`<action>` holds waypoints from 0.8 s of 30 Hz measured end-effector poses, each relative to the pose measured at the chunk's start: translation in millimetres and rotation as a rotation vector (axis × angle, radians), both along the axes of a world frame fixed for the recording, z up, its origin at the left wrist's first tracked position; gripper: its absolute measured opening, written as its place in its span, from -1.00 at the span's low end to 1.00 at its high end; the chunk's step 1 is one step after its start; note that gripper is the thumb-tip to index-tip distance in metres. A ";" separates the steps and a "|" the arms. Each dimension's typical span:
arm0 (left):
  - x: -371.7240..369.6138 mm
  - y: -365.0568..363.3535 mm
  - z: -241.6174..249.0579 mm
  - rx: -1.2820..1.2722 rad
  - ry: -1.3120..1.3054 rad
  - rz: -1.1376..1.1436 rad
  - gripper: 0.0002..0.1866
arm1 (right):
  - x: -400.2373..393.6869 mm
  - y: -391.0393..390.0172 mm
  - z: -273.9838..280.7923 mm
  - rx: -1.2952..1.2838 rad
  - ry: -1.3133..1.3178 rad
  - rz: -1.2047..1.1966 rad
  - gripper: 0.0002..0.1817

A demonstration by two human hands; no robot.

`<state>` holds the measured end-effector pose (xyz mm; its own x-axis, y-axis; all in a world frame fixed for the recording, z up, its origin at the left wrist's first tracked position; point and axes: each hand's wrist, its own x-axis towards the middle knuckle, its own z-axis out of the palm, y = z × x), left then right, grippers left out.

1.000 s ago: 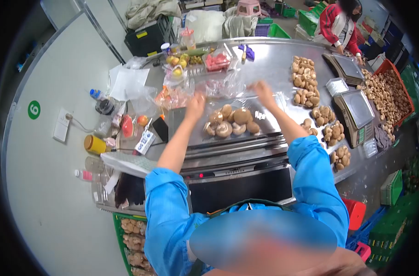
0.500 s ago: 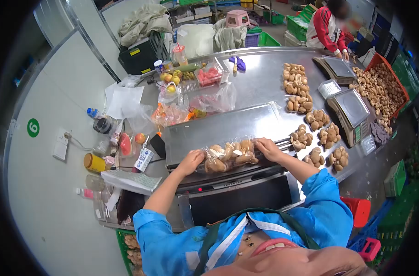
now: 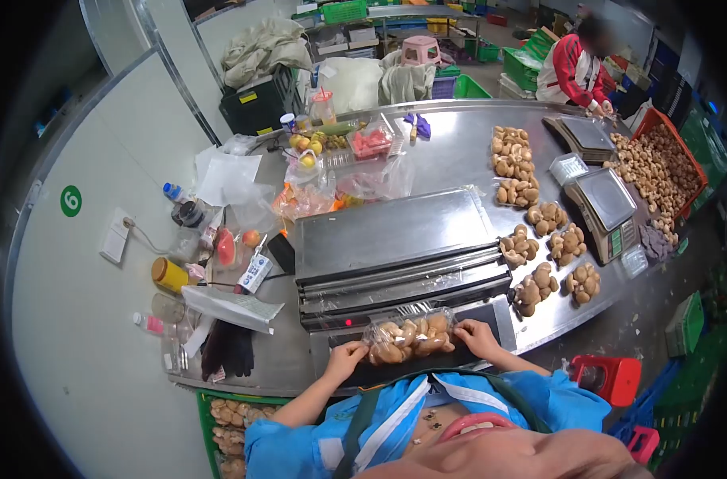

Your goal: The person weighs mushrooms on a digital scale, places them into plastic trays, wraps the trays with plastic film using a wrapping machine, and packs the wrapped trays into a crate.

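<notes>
Steel tabletop [image 3: 453,152], wrapped mushrooms [image 3: 411,338] newly over the black plate [image 3: 497,321]

- Spotted a single white digit [image 3: 71,201] on a round green sign [image 3: 64,194] on the left wall [image 3: 84,279]: either 6 or 9, can't tell which.
- Blue print [image 3: 256,271] on a small white carton [image 3: 249,284], too tiny to read from here.
- Yellow labels [image 3: 247,99] on a black crate [image 3: 283,94], way too small to make out.
- Pink label [image 3: 153,324] on a clear bottle [image 3: 142,320], same deal, unreadable.

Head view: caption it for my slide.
Left hand and right hand hold a film-wrapped mushroom pack by its ends before a metal machine, with more mushrooms to its right.
</notes>
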<state>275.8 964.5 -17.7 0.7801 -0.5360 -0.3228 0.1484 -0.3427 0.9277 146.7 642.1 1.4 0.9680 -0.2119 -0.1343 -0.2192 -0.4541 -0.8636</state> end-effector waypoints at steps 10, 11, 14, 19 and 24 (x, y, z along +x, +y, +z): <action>-115.4 90.2 -119.0 -0.051 0.557 0.223 -0.65 | -122.0 -19.1 -64.4 0.703 0.658 -0.288 -0.83; -122.7 73.0 -118.0 -0.192 0.622 0.274 -0.66 | -134.6 -9.4 -122.4 0.807 0.648 -0.322 -0.79; -118.1 -3.5 -57.3 -0.632 0.978 0.271 -0.70 | -66.2 68.1 -14.5 1.130 0.659 -0.259 -0.67; -119.6 -50.5 -5.1 -0.749 1.086 0.105 -0.75 | -65.2 93.6 -5.1 0.996 0.558 0.264 -0.67; -152.9 -70.5 31.4 -0.826 0.985 0.123 -0.79 | -61.2 75.2 9.3 0.491 0.265 0.873 -0.65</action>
